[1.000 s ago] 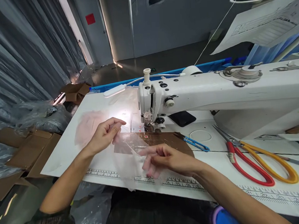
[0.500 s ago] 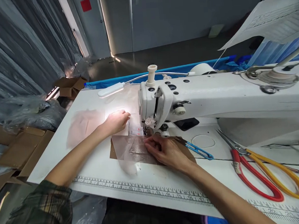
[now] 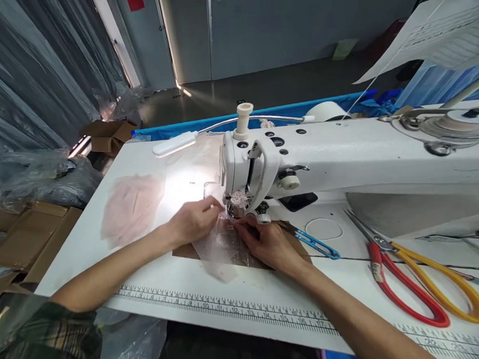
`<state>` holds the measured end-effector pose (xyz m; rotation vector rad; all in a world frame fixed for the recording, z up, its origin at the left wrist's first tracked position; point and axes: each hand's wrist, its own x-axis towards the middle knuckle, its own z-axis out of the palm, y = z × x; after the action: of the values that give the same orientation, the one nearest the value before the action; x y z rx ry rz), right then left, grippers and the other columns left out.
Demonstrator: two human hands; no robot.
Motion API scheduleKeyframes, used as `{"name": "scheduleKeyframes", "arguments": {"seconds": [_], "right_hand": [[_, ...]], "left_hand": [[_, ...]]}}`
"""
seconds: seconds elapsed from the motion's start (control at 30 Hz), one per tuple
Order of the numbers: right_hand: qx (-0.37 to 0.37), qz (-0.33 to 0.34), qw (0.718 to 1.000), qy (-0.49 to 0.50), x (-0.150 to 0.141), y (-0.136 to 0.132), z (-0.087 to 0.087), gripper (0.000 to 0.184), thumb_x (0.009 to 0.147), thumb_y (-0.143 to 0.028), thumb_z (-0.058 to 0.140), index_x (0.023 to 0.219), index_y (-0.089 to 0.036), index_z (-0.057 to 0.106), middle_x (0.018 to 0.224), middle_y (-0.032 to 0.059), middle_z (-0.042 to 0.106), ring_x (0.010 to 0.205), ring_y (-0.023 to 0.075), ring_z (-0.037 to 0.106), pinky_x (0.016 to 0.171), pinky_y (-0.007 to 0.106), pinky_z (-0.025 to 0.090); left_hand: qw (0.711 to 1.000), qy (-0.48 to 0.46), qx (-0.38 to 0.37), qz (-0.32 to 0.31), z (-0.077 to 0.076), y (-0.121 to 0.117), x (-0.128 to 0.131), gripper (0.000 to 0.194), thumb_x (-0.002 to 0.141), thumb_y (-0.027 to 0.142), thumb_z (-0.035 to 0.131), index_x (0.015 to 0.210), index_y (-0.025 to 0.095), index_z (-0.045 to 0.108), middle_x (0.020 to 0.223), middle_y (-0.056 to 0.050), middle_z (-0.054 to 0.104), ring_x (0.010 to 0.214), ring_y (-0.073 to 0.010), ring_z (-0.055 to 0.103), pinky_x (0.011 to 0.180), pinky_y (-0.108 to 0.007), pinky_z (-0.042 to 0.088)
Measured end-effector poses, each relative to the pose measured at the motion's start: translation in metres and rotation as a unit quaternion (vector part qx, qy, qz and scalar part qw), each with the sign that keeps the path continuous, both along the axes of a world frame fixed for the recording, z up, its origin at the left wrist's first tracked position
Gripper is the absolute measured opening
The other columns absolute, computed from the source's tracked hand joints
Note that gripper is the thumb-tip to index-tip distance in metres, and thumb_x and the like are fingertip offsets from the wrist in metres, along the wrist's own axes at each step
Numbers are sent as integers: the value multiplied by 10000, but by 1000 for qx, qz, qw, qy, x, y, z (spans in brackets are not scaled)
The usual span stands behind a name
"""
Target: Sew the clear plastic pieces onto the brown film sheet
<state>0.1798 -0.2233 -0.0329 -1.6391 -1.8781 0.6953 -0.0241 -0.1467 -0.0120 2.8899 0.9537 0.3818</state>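
A piece of sheer pale fabric (image 3: 215,251) lies in front of the sewing machine's needle area, over a brown sheet (image 3: 183,251) on the table. My left hand (image 3: 197,221) is closed in a pinch on the fabric's far edge, just left of the presser foot (image 3: 237,211). Close to the foot's near right side, my right hand (image 3: 271,247) pinches the same fabric with thumb and fingers. The exact grip of the fingertips is partly hidden. A white sewing machine (image 3: 323,152) stands right behind the hands, with a small pale lace flower at its needle bar.
Pink sheer pieces (image 3: 133,209) lie at the left. Blue thread snips (image 3: 318,244) rest beside my right wrist, and large scissors with red and yellow handles (image 3: 429,281) lie farther right. A printed ruler (image 3: 215,307) runs along the front edge. Cardboard boxes (image 3: 30,238) stand left.
My left hand has come down and right, from the table beyond the fabric to the fabric's edge by the foot. The fabric has shifted slightly; my right hand stays nearly in place.
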Motion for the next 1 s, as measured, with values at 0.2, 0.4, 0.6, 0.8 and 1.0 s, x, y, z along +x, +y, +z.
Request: {"name": "scheduleKeyframes", "arguments": {"seconds": [0.2,0.4,0.6,0.8,1.0], "right_hand": [[-45,9,999,23,0,0,6,368,913,-447,441,966,-201,709,675,55,703,601,211,637,571,301,459],[-44,-3,999,15,-3,-2,14,334,904,-432,463,889,-213,715,571,27,646,559,200,603,548,286,422],[-36,0,998,42,-4,-2,14,332,889,-438,479,875,-199,708,592,23,647,573,180,596,544,268,412],[-49,23,998,44,-3,-8,20,316,818,-432,573,990,-197,695,678,8,666,582,157,577,519,249,399],[-40,12,997,65,-2,-7,10,309,834,-421,530,955,-185,687,663,14,637,586,153,559,559,265,414]], "left_hand": [[973,103,-157,-133,18,-37,-26,816,701,539,799,1395,242,488,1520,-143,388,1356,-372,421,1052,-514,432],[965,104,-204,-131,53,-39,-47,732,641,605,813,1267,272,630,1563,-125,316,1378,-421,380,1063,-547,405],[981,-23,-175,-85,22,-32,-26,365,1015,319,392,1281,183,602,1336,-131,587,1217,-218,579,1030,-379,473],[985,84,-136,-64,-5,-54,-13,1216,621,781,692,1542,160,196,1600,-221,116,1447,-494,140,1097,-748,119],[996,-51,-14,71,20,-22,-29,375,995,432,417,1144,169,640,1297,-120,603,1121,-272,608,941,-481,497]]}}
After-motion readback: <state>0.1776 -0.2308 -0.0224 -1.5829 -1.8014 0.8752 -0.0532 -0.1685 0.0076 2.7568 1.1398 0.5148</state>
